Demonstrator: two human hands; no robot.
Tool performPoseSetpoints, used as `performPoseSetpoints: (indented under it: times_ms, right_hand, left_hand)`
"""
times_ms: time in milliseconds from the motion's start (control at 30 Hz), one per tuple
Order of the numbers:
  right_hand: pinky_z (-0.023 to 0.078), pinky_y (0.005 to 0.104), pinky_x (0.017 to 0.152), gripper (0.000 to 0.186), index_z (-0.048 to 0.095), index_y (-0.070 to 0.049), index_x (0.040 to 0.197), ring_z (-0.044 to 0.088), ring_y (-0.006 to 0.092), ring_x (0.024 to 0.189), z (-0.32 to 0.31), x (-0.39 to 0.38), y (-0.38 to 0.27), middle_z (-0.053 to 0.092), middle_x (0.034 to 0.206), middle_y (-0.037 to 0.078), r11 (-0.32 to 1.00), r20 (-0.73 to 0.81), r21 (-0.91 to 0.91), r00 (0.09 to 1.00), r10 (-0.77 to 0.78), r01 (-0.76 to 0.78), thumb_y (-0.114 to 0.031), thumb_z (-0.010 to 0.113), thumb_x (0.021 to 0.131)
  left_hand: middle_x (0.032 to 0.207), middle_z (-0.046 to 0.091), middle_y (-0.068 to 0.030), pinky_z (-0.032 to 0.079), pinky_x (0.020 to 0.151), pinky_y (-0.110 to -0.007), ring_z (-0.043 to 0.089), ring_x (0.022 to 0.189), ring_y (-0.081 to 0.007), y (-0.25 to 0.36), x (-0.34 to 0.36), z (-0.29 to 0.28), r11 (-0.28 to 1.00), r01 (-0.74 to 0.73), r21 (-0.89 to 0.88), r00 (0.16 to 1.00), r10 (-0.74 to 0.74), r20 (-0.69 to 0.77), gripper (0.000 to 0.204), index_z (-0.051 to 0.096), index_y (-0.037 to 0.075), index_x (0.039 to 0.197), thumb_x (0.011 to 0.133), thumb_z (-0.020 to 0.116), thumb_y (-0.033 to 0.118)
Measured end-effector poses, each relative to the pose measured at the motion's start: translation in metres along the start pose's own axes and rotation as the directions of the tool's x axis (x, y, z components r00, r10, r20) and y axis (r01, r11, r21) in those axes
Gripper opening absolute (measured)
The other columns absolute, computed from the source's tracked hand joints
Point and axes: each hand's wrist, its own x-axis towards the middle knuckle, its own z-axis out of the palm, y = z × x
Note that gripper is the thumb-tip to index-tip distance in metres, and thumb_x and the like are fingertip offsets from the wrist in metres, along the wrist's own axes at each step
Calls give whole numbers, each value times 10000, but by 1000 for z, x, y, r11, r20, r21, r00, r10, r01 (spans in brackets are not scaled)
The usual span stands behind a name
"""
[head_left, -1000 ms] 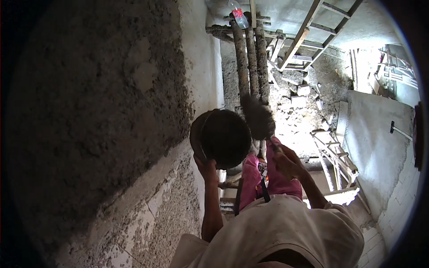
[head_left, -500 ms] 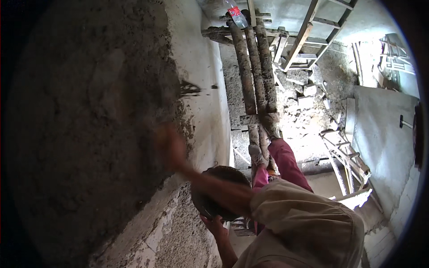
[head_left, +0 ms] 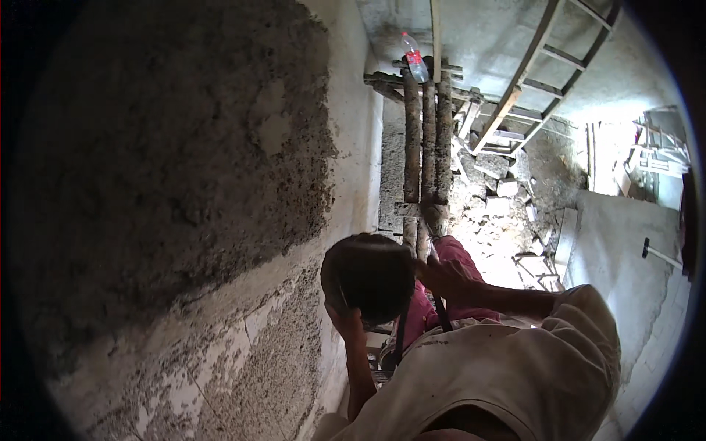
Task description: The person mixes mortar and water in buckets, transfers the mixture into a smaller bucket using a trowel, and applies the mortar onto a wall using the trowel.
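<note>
A dark round bowl (head_left: 370, 275) is tilted in front of my body, close to the wall; shade hides what is in it. My left hand (head_left: 348, 323) grips its lower left rim, with the thumb showing at the edge. At the bowl's right rim is my right hand (head_left: 447, 281), its fingers looking curled in deep shade. Whatever they hold, if anything, cannot be made out. To the left rises the wall (head_left: 184, 147), covered by a broad, dark, rough patch with a pale spot in it.
Below me runs a scaffold of round logs (head_left: 429, 147), with a red-labelled plastic bottle (head_left: 414, 59) at its far end. A wooden ladder (head_left: 540, 81) leans beyond. Rubble (head_left: 504, 195) covers the floor to the right. A hammer (head_left: 662, 256) appears at the far right.
My right hand has come back from the dark wall patch to the bowl's right rim. The bowl is still in my left hand and the view has shifted.
</note>
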Motion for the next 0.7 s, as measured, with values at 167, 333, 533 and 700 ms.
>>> performPoseSetpoints:
  times_ms: [167, 333, 533, 700]
  right_hand:
    - [492, 406, 456, 351, 486, -89, 1214, 606, 246, 555, -21, 16, 14, 570, 795, 77, 971, -318, -221, 948, 19, -93, -257, 563, 916]
    - [528, 417, 473, 377, 453, -35, 1203, 660, 293, 587, -96, -37, 8, 620, 797, 130, 968, -88, -128, 974, 207, -217, -264, 557, 922]
    - [524, 399, 491, 219, 545, -33, 1027, 646, 265, 646, -46, -14, 34, 612, 851, 137, 965, -80, -242, 993, 86, -103, -214, 554, 905]
    - [538, 473, 632, 239, 608, -36, 1048, 678, 326, 774, 43, 18, 91, 654, 777, 160, 991, -59, 69, 992, -111, 115, -155, 529, 857]
  left_hand:
    - [1106, 527, -47, 450, 613, -248, 529, 840, -135, 43, 11, 58, 953, -192, 236, 981, 190, 30, 784, 364, 91, 1369, 629, 537, -104]
    - [1153, 531, -95, 476, 726, -298, 537, 968, -191, 91, 9, 81, 985, -52, 165, 999, 52, 4, 764, 372, 76, 1361, 637, 536, -103]
    - [1331, 492, -217, 424, 1005, -455, 484, 1244, -386, 103, -7, 112, 877, -269, 398, 963, 246, 108, 814, 306, 81, 1431, 667, 578, 15]
    - [1386, 450, -228, 347, 1083, -462, 437, 1286, -406, 119, -13, 104, 813, -298, 499, 952, 213, 222, 860, 252, 70, 1470, 672, 573, 50]
